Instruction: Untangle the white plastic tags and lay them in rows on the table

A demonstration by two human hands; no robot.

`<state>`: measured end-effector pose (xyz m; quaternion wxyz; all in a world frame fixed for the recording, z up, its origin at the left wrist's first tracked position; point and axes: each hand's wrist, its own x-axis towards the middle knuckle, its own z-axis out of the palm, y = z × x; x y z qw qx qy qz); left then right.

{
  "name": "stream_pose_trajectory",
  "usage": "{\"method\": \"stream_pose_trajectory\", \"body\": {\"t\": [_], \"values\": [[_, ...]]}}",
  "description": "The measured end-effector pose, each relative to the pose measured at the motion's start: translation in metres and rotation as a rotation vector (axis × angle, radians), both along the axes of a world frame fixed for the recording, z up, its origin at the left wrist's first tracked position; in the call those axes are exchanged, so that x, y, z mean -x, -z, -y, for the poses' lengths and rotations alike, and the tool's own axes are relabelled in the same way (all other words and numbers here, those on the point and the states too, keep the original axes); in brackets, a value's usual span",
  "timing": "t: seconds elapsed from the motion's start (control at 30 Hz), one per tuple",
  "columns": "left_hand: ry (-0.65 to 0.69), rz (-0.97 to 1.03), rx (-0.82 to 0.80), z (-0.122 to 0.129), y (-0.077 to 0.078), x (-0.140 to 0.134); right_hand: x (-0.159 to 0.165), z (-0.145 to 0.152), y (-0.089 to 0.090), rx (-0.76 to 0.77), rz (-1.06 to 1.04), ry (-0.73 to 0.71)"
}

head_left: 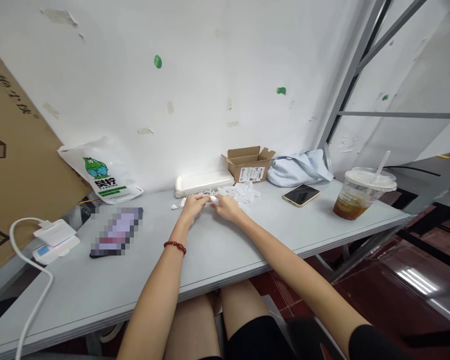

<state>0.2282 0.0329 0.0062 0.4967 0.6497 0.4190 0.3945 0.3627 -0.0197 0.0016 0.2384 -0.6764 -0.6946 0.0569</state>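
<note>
Over the grey table, my left hand (pixel 194 208) and my right hand (pixel 228 208) meet fingertip to fingertip. Between them is a small white piece (pixel 214 200), too small to name, with the fingers of my right hand closed on it. The fingers of my left hand are pinched together at its left end; what they grip is hidden. Just behind my hands lies a pile of small white pieces (pixel 243 192), some looking translucent. A few more white bits (pixel 179 204) lie left of my left hand. White flat trays (pixel 204 183) are stacked behind.
An open cardboard box (pixel 249 165) and a pale blue fabric bag (pixel 298 169) stand along the wall. To the right are a phone (pixel 301 195) and a drink cup (pixel 363 192). At left are a white plastic bag (pixel 101 172), a blurred-out device (pixel 117 232) and a cabled white charger (pixel 56 241).
</note>
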Motion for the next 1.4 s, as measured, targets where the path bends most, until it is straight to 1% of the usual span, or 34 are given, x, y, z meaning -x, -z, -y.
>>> {"method": "stream_pose_trajectory", "body": {"t": [0.13,0.23,0.3,0.4,0.5,0.57,0.67,0.73,0.8,0.87,0.97,1.1,1.2,1.33,1.4], "values": [[-0.091,0.114,0.124,0.001,-0.003,0.001,0.002,0.001,-0.001,0.012,0.161,0.067],[-0.101,0.274,0.233,0.0,-0.008,0.006,-0.002,0.0,-0.001,0.015,0.234,0.133],[-0.047,0.386,0.32,-0.001,-0.012,0.01,-0.006,-0.001,-0.002,0.018,0.262,0.179],[0.07,0.51,0.467,0.0,-0.018,0.012,-0.008,-0.001,-0.004,0.004,0.281,0.23],[0.156,0.527,0.538,0.004,-0.023,0.01,-0.007,0.0,-0.005,-0.024,0.272,0.262],[0.203,0.467,0.534,0.007,-0.023,0.007,-0.006,0.001,-0.005,-0.019,0.258,0.279],[0.275,0.301,0.509,0.01,-0.018,0.002,-0.007,0.003,-0.005,-0.005,0.247,0.3],[0.305,0.191,0.499,0.011,-0.014,0.0,-0.008,0.004,-0.005,-0.02,0.246,0.309],[0.333,0.142,0.492,0.012,-0.011,-0.003,-0.009,0.003,-0.006,-0.05,0.244,0.316],[0.337,0.163,0.465,0.012,-0.009,-0.005,-0.01,0.003,-0.005,-0.085,0.243,0.313],[0.295,0.227,0.396,0.012,-0.008,-0.007,-0.009,0.002,-0.004,-0.119,0.241,0.283],[0.236,0.267,0.363,0.012,-0.008,-0.008,-0.009,0.002,-0.002,-0.085,0.228,0.259],[0.16,0.359,0.335,0.011,-0.008,-0.008,-0.009,0.003,-0.003,-0.065,0.214,0.284],[0.022,0.49,0.325,0.008,-0.011,-0.006,-0.011,0.004,-0.005,-0.059,0.197,0.335],[0.019,0.526,0.331,0.006,-0.012,-0.004,-0.013,0.004,-0.005,-0.064,0.196,0.353]]}}
